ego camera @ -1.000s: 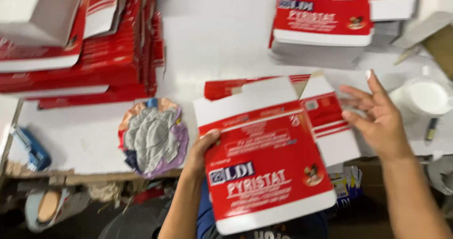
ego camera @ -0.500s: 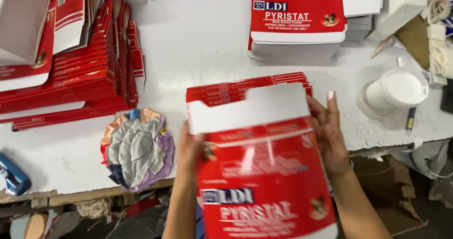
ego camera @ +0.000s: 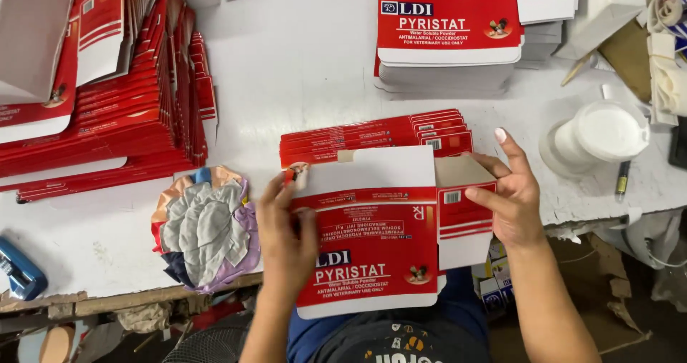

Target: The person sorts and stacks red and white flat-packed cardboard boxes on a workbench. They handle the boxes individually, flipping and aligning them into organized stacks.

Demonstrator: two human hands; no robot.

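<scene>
**Carton blank drawn in close, side panel swung out**

Half a second ago you held the red and white carton blank lower and nearer your body, and a second ago it lay tilted with your right hand spread flat on it. Now it sits squarer at the table's near edge, its lower part overhanging your lap, and the side panel at its right stands out from the main face, so the flat piece looks to be opening into a box.

Your left hand closes its grip on the blank's left edge, thumb on the printed face and fingers hidden beneath. Your right hand holds the side panel, fingers curled round its outer edge, thumb on the red stripe.

Just behind the blank lies a fanned row of flat red cartons. Farther back stands a squared stack of blanks, red face up with a white band. To your left, a long leaning pile of red cartons spreads across the table. A crumpled multicoloured rag lies beside your left hand, and a white round tub sits well to the right.
</scene>
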